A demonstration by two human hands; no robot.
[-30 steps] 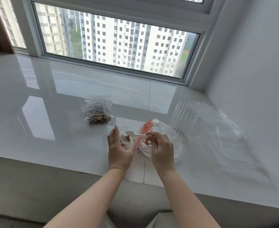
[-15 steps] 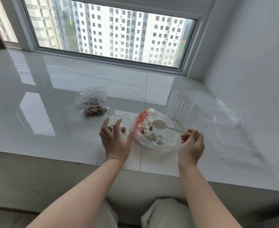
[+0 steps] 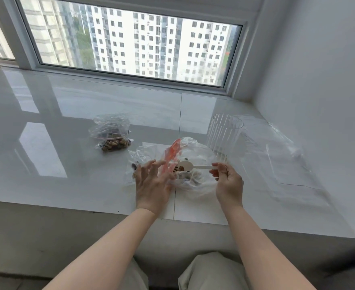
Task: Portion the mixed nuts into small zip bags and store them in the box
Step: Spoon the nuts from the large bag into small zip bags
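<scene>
A large clear bag with a red zip strip [image 3: 190,164] lies on the white sill and holds mixed nuts. My right hand [image 3: 227,182] pinches the handle of a white spoon [image 3: 188,165] whose bowl sits inside that bag's mouth among the nuts. My left hand [image 3: 151,181] has its fingers spread against the bag's red-edged opening. Under and left of that hand lies a small zip bag [image 3: 139,162] with a few nuts in it. Two filled small bags [image 3: 112,133] lie stacked further back on the left.
A ribbed clear plastic box [image 3: 222,135] stands behind the big bag on the right. Flat empty clear bags [image 3: 277,155] are spread near the right wall. The sill's front edge [image 3: 88,208] runs just below my wrists, and the window is behind.
My right hand drew the spoon away from the small bag, swung it right, then dipped its bowl into the large bag. My left hand let the small bag go and moved to the big bag's opening.
</scene>
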